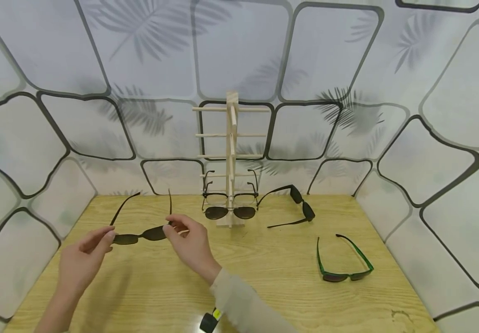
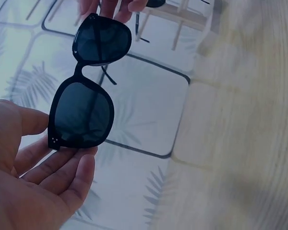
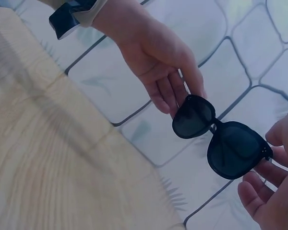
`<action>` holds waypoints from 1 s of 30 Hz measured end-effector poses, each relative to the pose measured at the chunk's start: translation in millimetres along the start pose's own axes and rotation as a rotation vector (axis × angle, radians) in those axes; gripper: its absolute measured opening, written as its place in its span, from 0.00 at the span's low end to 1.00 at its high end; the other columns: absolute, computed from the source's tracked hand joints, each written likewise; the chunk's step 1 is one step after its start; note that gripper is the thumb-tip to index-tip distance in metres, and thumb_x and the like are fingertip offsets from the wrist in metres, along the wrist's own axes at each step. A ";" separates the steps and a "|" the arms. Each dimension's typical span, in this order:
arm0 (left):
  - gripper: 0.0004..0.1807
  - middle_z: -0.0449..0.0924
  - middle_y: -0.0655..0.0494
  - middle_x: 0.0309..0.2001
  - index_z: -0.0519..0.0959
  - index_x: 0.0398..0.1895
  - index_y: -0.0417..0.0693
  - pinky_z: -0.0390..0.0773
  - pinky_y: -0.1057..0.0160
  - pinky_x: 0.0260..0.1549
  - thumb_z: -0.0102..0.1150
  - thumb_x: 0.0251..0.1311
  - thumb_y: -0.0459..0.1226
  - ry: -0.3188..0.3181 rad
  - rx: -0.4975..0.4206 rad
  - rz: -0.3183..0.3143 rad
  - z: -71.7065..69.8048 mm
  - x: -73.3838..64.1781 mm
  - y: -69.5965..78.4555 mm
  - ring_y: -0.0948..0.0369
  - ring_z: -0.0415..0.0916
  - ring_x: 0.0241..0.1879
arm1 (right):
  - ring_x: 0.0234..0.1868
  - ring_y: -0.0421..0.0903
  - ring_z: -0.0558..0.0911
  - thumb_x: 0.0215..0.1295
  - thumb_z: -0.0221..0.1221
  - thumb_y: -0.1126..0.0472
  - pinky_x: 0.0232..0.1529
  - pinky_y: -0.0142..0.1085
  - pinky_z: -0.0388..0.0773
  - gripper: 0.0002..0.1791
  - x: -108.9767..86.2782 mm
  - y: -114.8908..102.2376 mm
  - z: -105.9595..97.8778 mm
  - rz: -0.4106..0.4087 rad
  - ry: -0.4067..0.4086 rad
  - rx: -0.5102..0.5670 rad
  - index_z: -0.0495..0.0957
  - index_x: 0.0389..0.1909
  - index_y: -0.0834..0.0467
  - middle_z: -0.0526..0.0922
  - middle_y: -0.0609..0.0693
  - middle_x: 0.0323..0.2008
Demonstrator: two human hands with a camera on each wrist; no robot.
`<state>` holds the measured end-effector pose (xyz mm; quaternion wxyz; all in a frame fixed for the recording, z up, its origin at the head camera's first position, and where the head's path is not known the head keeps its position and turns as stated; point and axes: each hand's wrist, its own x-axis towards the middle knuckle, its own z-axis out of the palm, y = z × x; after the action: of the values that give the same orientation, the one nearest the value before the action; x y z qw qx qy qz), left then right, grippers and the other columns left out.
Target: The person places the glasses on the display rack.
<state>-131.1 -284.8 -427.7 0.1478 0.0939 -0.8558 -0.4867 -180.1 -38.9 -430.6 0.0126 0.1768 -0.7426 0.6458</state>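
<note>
Both hands hold one pair of black sunglasses (image 1: 154,233) above the left part of the table, with its temples unfolded and pointing away. My left hand (image 1: 82,261) pinches the left hinge corner between thumb and fingers. At the opposite corner, the thumb and fingers of my right hand (image 1: 193,243) grip the frame. In the left wrist view the dark lenses (image 2: 84,114) face the camera, and the left thumb presses the outer rim. The right wrist view shows the same sunglasses (image 3: 236,149) stretched between both hands, clear of the wooden surface.
A wooden display rack (image 1: 232,138) stands at the back middle, bearing clear-lensed glasses (image 1: 243,196) and dark aviator sunglasses (image 1: 216,212) low down. Right of it lie black sunglasses (image 1: 307,210) and green-framed sunglasses (image 1: 360,274). Patterned cloth walls (image 1: 443,157) enclose the table (image 1: 272,282).
</note>
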 end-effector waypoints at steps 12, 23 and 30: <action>0.19 0.81 0.95 0.37 0.86 0.58 0.43 0.82 0.78 0.32 0.65 0.73 0.45 0.082 -0.097 0.054 2.3 -7.5 35.6 0.83 0.83 0.34 | 0.42 0.35 0.83 0.76 0.64 0.55 0.42 0.30 0.82 0.11 -2.1 -31.6 -20.7 -0.091 0.073 0.010 0.87 0.54 0.52 0.89 0.51 0.44; 0.17 0.84 0.89 0.37 0.87 0.56 0.38 0.83 0.78 0.33 0.68 0.71 0.41 0.139 -0.134 0.123 7.9 -13.2 67.7 0.82 0.84 0.36 | 0.40 0.35 0.82 0.76 0.63 0.54 0.42 0.29 0.80 0.11 -4.4 -57.1 -44.9 -0.111 0.084 0.040 0.88 0.51 0.54 0.89 0.54 0.43; 0.17 0.84 0.89 0.36 0.88 0.56 0.41 0.82 0.78 0.32 0.69 0.70 0.41 0.139 -0.138 0.139 11.1 -12.4 82.7 0.81 0.85 0.35 | 0.38 0.34 0.82 0.76 0.63 0.57 0.40 0.29 0.79 0.12 -3.7 -64.8 -57.9 -0.149 0.104 0.051 0.88 0.53 0.55 0.90 0.56 0.44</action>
<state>-124.7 -230.0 -363.9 0.2464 0.0576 -0.8125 -0.5252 -170.7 11.1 -360.1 0.0946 0.1981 -0.7089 0.6703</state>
